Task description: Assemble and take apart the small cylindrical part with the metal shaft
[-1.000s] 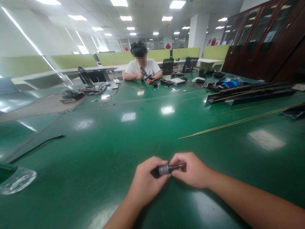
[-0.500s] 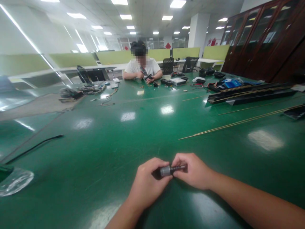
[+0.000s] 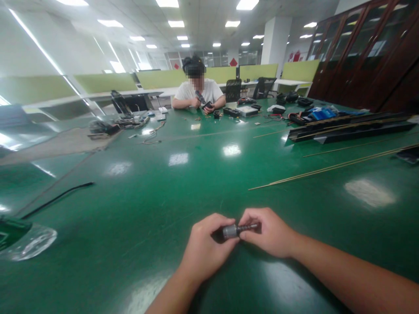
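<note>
Low in the head view, a small grey cylinder with a thin, dark ribbed shaft (image 3: 231, 231) lies sideways between my hands. My left hand (image 3: 207, 242) is closed round its grey body from the left, thumb and fingers on either side. The shaft points right, where my right hand (image 3: 270, 233) pinches around it with thumb and forefinger. My palms and fingers hide parts of both ends. Both hands are just above or resting on the green tabletop (image 3: 183, 196); I cannot tell which.
Thin brass-coloured rods (image 3: 294, 178) lie to the right, near long black channels (image 3: 353, 128). A black cable (image 3: 62, 198) and clear plastic wrap (image 3: 42, 244) are at left. Across the table a person (image 3: 199, 89) handles a dark tool, beside black boxes (image 3: 231, 112) and small parts.
The whole view has shifted slightly, so things appear a little further right. Both hands keep their hold on the grey cylindrical part with hardly any change.
</note>
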`<action>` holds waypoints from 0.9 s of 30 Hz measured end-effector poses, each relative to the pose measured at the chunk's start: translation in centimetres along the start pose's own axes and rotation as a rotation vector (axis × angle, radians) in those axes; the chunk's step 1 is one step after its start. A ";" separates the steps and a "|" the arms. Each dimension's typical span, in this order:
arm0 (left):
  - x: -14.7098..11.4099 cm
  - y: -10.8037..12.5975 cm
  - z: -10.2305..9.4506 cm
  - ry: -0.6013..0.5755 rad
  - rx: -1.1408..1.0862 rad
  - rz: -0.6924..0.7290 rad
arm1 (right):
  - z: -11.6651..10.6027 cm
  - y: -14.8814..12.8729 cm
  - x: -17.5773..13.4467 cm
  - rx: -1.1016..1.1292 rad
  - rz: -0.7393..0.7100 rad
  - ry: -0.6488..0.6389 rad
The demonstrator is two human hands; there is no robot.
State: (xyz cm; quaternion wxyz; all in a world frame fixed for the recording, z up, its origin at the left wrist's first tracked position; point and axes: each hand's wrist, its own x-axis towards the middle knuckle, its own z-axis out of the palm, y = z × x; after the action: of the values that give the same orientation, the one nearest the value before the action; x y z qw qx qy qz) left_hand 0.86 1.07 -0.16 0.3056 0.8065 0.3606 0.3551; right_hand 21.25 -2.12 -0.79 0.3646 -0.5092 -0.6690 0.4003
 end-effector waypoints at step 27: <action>0.1 0.0 -0.1 0.010 -0.018 0.079 | 0.1 -0.2 -0.1 0.011 -0.011 0.030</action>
State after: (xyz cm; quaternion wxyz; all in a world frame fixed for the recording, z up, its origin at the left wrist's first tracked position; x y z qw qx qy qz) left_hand 0.80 1.16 -0.11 0.2968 0.8156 0.3266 0.3743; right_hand 21.15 -2.30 -0.66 0.3796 -0.5093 -0.6642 0.3943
